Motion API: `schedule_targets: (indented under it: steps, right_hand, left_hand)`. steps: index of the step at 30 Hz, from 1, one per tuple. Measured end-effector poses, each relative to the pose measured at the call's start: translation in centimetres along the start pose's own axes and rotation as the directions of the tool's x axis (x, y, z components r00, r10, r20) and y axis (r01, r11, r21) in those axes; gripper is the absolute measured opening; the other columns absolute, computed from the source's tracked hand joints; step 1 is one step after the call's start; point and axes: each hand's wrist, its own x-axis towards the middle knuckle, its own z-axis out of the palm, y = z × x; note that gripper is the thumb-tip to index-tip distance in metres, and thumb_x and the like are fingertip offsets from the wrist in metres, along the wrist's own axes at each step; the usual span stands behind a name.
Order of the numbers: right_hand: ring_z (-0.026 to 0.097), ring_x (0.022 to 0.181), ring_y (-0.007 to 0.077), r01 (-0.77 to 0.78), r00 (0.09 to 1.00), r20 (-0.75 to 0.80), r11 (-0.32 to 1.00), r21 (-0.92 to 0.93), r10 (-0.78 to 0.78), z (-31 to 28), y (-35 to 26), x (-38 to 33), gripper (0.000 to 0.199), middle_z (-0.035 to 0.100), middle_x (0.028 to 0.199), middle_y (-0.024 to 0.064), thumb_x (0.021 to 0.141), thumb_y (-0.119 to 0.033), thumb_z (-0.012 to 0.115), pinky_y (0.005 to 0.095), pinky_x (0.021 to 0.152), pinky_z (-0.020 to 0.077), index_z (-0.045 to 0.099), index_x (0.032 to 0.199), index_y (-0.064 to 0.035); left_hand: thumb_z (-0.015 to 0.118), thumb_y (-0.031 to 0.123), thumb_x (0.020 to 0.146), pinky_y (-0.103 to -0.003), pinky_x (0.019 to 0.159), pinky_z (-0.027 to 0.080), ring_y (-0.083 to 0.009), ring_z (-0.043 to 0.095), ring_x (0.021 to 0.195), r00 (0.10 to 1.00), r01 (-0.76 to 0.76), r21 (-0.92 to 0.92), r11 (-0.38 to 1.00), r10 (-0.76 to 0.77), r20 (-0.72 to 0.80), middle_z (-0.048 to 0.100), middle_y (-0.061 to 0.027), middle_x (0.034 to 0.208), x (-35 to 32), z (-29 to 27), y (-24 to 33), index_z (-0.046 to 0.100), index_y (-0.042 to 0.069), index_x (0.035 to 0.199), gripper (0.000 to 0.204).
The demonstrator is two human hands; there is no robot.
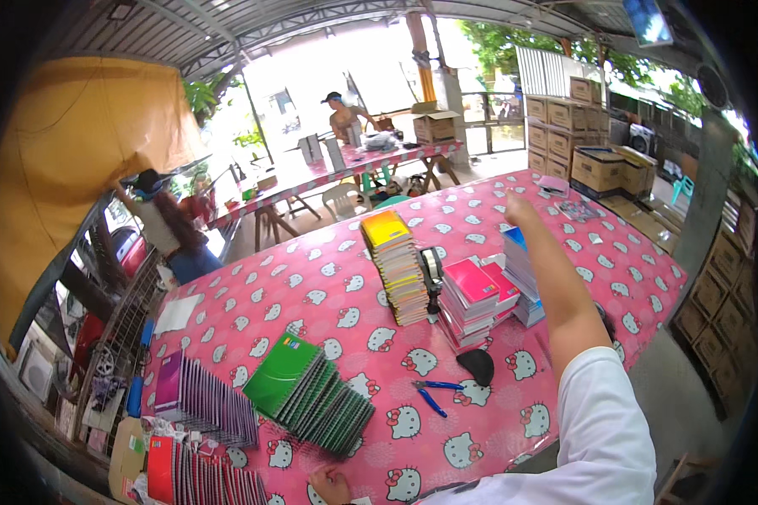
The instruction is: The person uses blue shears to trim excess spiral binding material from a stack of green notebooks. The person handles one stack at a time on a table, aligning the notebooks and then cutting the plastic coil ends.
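My right arm stretches far over the pink patterned table, past the blue notebook stack [522,278]. At its end my right hand [515,209] looks small, and its fingers are mostly hidden. My left hand [330,486] rests with curled fingers at the near edge, with nothing visible in it. Closest to it are a fanned stack of green spiral notebooks [307,391] and a row of red ones [202,473]. Purple spiral notebooks [202,396] lie behind the red. Mid-table stand a tall yellow notebook stack [393,265], a black tape dispenser [431,278] and pink notebooks [472,295].
Blue-handled pliers [436,394] and a black rounded object [477,368] lie in front of the pink stack. Flat plastic packs [577,210] are at the far right, white paper [178,313] at left. Cardboard boxes [564,126] stand beyond. Two people are behind the table.
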Motion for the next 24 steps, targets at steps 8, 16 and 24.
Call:
schedule_targets:
  steps: [8, 16, 24]
  right_hand:
    - [0.056, 0.104, 0.0275, 0.215, 0.970, -0.127, 0.976, 0.047, -0.207, -0.2, -1.0, -1.5, 0.050, 0.054, 0.116, 0.0198, 0.080, -0.014, 0.048, 0.0393, 0.088, 0.0440, 0.040, 0.129, -0.0076]
    - [0.051, 0.107, 0.0231, 0.414, 0.429, 0.381, 0.553, 0.723, -0.819, 9.7, -5.8, -25.9, 0.057, 0.052, 0.116, 0.0164, 0.079, -0.035, 0.061, 0.0351, 0.088, 0.0414, 0.044, 0.126, -0.0069]
    - [0.031, 0.123, 0.0337, 0.636, 0.740, 0.130, 0.749, 0.184, -0.660, 21.0, -5.7, -38.8, 0.069, 0.035, 0.136, 0.0145, 0.073, -0.047, 0.062, 0.0505, 0.098, 0.0250, 0.041, 0.128, -0.0101]
  left_hand:
    - [0.057, 0.006, 0.060, -0.039, 0.080, 0.036, -0.0296, 0.049, 0.082, 0.985, -0.173, -0.093, 0.980, 0.170, -0.042, 0.058, -0.0112, 0.084, -0.2, 1.1, -1.0, 0.058, 0.004, 0.080, 0.021]
    - [0.056, 0.005, 0.060, -0.039, 0.075, 0.036, -0.0293, 0.049, 0.078, 0.994, -0.101, -0.057, 0.993, 0.099, -0.048, 0.054, -0.0110, 0.077, -0.4, 0.8, -0.7, 0.058, 0.003, 0.077, 0.017]
    - [0.060, 0.003, 0.062, -0.037, 0.075, 0.040, -0.0278, 0.051, 0.080, 0.997, -0.072, 0.001, 0.997, 0.072, -0.026, 0.056, -0.0105, 0.079, -0.1, 0.5, -1.2, 0.060, 0.003, 0.078, 0.015]
